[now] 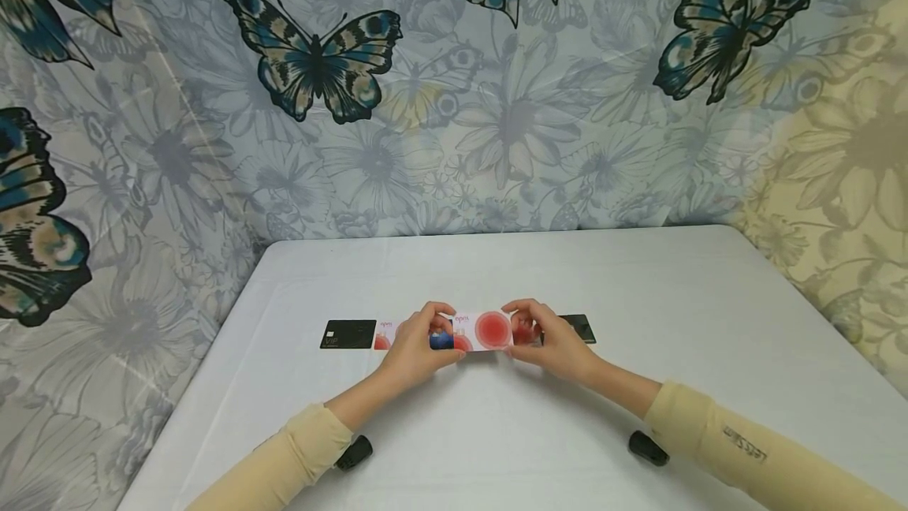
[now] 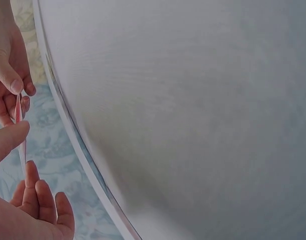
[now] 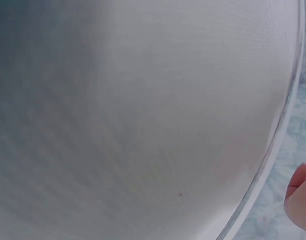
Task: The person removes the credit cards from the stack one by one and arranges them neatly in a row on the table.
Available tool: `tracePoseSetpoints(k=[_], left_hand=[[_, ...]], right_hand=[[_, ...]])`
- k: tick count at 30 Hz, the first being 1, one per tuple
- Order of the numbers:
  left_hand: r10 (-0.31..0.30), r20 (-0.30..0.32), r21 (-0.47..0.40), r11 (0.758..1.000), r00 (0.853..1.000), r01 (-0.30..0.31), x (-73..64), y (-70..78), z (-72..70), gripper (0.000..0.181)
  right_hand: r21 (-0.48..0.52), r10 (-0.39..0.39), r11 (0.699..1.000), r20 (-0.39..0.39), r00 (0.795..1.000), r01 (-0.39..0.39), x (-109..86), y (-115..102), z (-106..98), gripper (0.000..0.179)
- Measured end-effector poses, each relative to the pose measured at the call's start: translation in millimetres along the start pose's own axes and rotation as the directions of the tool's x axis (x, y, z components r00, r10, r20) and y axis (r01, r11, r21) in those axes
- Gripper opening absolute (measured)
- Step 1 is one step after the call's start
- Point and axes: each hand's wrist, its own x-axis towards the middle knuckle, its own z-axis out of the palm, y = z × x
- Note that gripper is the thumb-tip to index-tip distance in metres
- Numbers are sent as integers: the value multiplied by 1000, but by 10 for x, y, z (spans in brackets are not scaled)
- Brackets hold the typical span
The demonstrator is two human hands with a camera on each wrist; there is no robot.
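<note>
Both hands hold up a white card with a large red circle (image 1: 493, 330) above the table. My left hand (image 1: 418, 341) pinches its left end between thumb and fingers, and my right hand (image 1: 549, 341) pinches the right end. The left wrist view shows this thin card (image 2: 22, 152) nearly edge-on between the two hands. Beyond the hands lies a row of cards: a black VIP card (image 1: 347, 334) at the left end, a white and red card (image 1: 384, 333) beside it, a blue-printed piece (image 1: 440, 340), and a dark card (image 1: 582, 328) at the right end. The hands partly hide the row.
The row lies on a white-covered table (image 1: 489, 432). A black object (image 1: 355, 453) shows by the left sleeve and another black object (image 1: 649, 448) by the right sleeve. Butterfly-patterned cloth (image 1: 511, 124) hangs behind the table's far edge.
</note>
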Motion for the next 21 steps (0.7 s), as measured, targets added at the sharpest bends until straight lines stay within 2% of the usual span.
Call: tracePoseSetpoints(k=[6, 12, 17, 21], left_hand=[[37, 15, -18, 999, 999, -37, -29, 29, 16, 53], [85, 23, 3, 996, 996, -85, -16, 50, 75, 51], [60, 43, 50, 997, 997, -62, 16, 84, 152, 49], [40, 68, 99, 994, 997, -46, 44, 122, 234, 50]], right_hand=[[-5, -9, 1000, -5, 1000, 9, -51, -1, -21, 57], [-8, -5, 1000, -9, 1000, 5, -108, 34, -96, 57], [0, -12, 1000, 9, 1000, 12, -184, 82, -190, 55], [-10, 15, 1000, 32, 999, -15, -255, 139, -272, 55]])
